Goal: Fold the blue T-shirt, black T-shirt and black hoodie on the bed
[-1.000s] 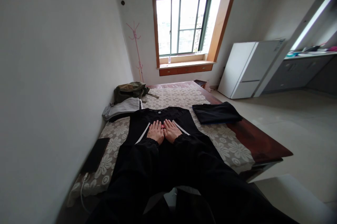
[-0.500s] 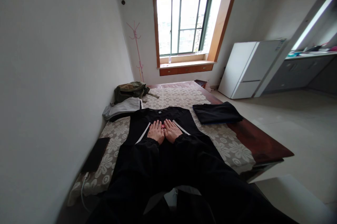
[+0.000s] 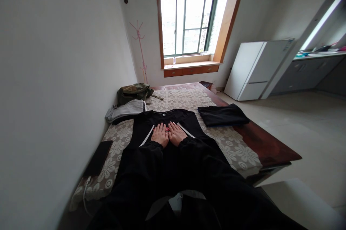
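Note:
A black shirt [image 3: 173, 115] with white stripes and a small red patch lies spread out on the table, its neckline toward the window. My left hand [image 3: 160, 135] rests flat on the shirt's chest, fingers stretched out. Beside it, my right hand [image 3: 176, 135] also lies flat on the fabric, and the two hands nearly touch at the thumbs. Part of the red patch [image 3: 167, 128] shows between them. My dark sleeves hide much of the shirt's lower part.
A folded dark garment [image 3: 223, 115] lies right of the shirt, on the lace tablecloth [image 3: 243, 154]. At the left are grey folded clothing [image 3: 127, 110], a green-brown backpack [image 3: 133, 93] and a dark tablet-like slab [image 3: 98, 158] with a white cable [image 3: 85, 195]. The wall [image 3: 54, 78] borders the left side.

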The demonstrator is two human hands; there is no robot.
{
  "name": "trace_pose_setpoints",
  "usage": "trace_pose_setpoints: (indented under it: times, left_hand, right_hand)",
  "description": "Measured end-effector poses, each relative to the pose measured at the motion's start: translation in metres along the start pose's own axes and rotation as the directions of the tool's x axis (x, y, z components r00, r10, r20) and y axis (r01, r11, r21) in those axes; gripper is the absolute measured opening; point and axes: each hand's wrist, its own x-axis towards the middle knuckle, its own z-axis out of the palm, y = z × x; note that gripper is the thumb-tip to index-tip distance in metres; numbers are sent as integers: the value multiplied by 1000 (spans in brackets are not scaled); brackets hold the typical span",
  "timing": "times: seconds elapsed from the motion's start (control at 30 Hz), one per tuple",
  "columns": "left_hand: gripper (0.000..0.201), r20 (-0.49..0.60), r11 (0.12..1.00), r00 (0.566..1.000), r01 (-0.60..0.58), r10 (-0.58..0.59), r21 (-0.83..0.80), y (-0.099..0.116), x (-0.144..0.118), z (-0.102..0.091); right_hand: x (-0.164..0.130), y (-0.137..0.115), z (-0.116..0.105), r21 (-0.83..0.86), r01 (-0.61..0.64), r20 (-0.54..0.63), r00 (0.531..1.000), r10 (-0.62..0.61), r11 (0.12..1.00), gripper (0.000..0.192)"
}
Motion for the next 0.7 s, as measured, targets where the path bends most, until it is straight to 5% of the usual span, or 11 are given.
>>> trace_pose_setpoints:
  times: [0.13,0.27,0.37,0.5,0.7]
  left_hand:
    - [43,39,996,998,46,-43,-77,-28,19,-33]
    - [42,-12,967,970,241,-243,-82,-100,43,-83]
    - [40,-35,926,926,375,-376,-44,-151,50,-103]
    - [37,-44,921,920,390,-390,-27,-185,56,-95]
    - [36,-96,926,921,376,-378,-44,-194,82,-71]
  right_hand:
    - [-1,-2,-4,10,-5,-1,1000,5,1000,65]
    - [-2,-4,-7,32,-11,-2,1000,11,999,65]
    - [-3,-5,-9,45,-14,1,1000,14,999,65]
    - [-4,-6,-12,55,-18,2,1000,18,998,65]
    - [-3,-6,-12,69,-23,9,1000,22,997,65]
